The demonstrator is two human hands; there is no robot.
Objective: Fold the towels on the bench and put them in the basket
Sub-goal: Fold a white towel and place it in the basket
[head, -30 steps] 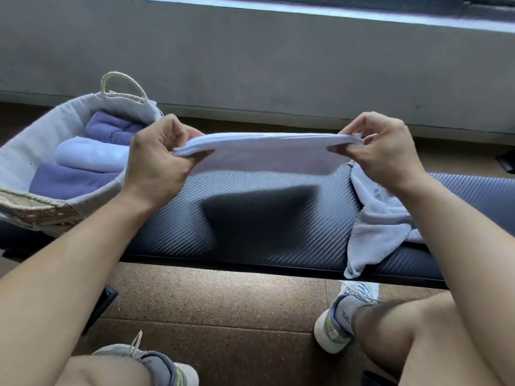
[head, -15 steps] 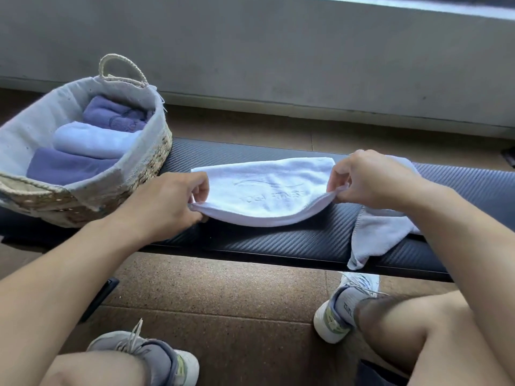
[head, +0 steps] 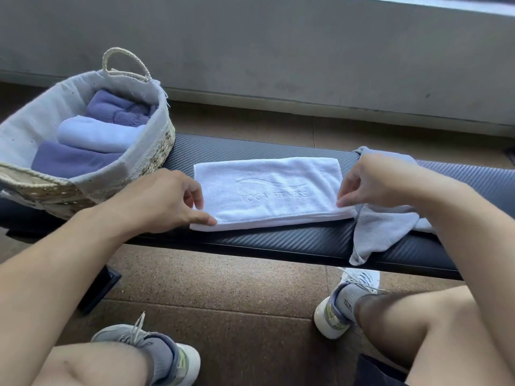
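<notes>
A white towel, folded into a flat rectangle with a faint logo on top, lies on the dark padded bench. My left hand pinches its near-left corner between thumb and index finger. My right hand pinches its near-right corner. A crumpled pale grey-blue towel lies under my right hand and hangs over the bench's front edge. The woven basket, lined with cloth, stands on the bench's left end. It holds two purple folded towels and a light blue one.
A grey concrete wall runs behind the bench. My knees and two sneakers are on the brown floor in front of it. A dark flat object lies on the floor under the bench at the left.
The white towel, held stretched in the air a second ago, has been lowered and folded over onto the bench. Both hands have come down with it.
</notes>
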